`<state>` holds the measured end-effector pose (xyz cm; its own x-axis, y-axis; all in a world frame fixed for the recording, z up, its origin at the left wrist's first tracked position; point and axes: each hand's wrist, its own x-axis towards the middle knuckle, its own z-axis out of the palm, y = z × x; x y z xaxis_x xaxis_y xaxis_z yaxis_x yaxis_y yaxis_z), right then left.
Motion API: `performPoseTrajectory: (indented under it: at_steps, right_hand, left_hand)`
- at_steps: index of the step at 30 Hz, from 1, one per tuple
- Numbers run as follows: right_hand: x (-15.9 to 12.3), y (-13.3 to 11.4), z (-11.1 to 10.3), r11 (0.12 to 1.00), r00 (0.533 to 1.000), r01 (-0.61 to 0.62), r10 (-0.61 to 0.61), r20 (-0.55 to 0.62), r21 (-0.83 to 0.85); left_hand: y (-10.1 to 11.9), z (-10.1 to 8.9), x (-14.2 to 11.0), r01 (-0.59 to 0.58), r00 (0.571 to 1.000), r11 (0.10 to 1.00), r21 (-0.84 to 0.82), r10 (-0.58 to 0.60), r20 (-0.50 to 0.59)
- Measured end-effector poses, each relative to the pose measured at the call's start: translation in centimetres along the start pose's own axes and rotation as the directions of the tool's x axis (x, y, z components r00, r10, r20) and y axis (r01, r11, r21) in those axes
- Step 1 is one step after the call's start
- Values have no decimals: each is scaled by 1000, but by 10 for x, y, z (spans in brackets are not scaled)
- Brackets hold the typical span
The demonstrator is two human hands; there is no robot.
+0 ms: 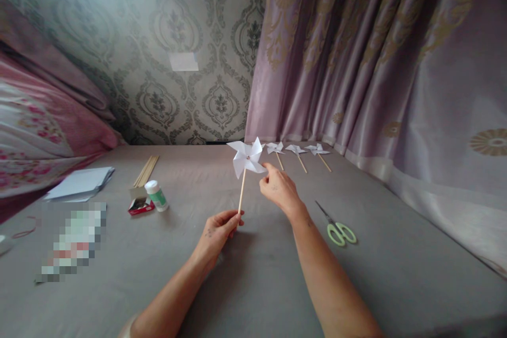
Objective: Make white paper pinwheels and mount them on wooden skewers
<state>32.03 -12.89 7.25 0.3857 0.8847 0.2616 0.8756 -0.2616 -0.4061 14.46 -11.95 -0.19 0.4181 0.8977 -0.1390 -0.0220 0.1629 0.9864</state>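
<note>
A white paper pinwheel (pixel 238 157) on a thin wooden stick (pixel 242 193) stands nearly upright, leaning slightly right, with a small pin at its centre. My left hand (pixel 219 229) is closed round the lower end of the stick. Beside the pinwheel's right blade is my right hand (pixel 280 189), its index finger stretched to the blade tip and the other fingers curled. Whether the fingertip presses on the paper I cannot tell; the hand grips nothing visible.
Several finished-looking pinwheels (pixel 297 150) lie at the back. Green-handled scissors (pixel 336 232) rest right of my right arm. To the left are wooden sticks (pixel 146 171), a white-and-green bottle (pixel 157 196), a small red box (pixel 141 206), paper sheets (pixel 81 184) and a blurred packet (pixel 75 243).
</note>
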Motion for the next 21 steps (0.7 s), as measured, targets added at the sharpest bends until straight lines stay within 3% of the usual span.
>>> performPoseTrajectory:
  at_steps: [3, 7, 9, 11, 13, 14, 17, 19, 21]
  right_hand:
    - [-2, 0, 0, 993, 991, 82, -90, 97, 80]
    - [-2, 0, -1, 913, 923, 184, -287, 255, 364]
    - [0, 0, -1, 885, 952, 165, -259, 165, 435]
    - [4, 1, -1, 899, 992, 118, -124, -13, 421]
    - [7, 3, -1, 925, 992, 55, -7, -128, 375]
    - [7, 4, -1, 934, 992, 28, 18, -127, 357]
    - [6, 7, 2, 936, 995, 11, -43, 85, 351]
    - [3, 7, 2, 907, 935, 48, -189, 301, 418]
    - [1, 5, 1, 856, 853, 66, -315, 415, 513]
  left_hand:
    - [1, 0, 0, 1, 1000, 1000, 3, -1, -14]
    - [1, 0, -1, -6, 1000, 1000, 18, 6, -12]
    - [0, 0, 0, -8, 1000, 1000, 19, 8, -1]
    - [-1, 0, 0, -3, 1000, 1000, 12, 2, 10]
    - [-1, 0, -1, 2, 1000, 1000, 7, -2, 16]
    - [-1, 0, -1, 1, 1000, 1000, 9, -2, 17]
    - [0, 0, -1, -6, 1000, 1000, 23, 6, 15]
    - [1, 0, -1, -10, 1000, 1000, 29, 9, 14]
    - [1, 0, -1, -11, 1000, 999, 32, 10, 17]
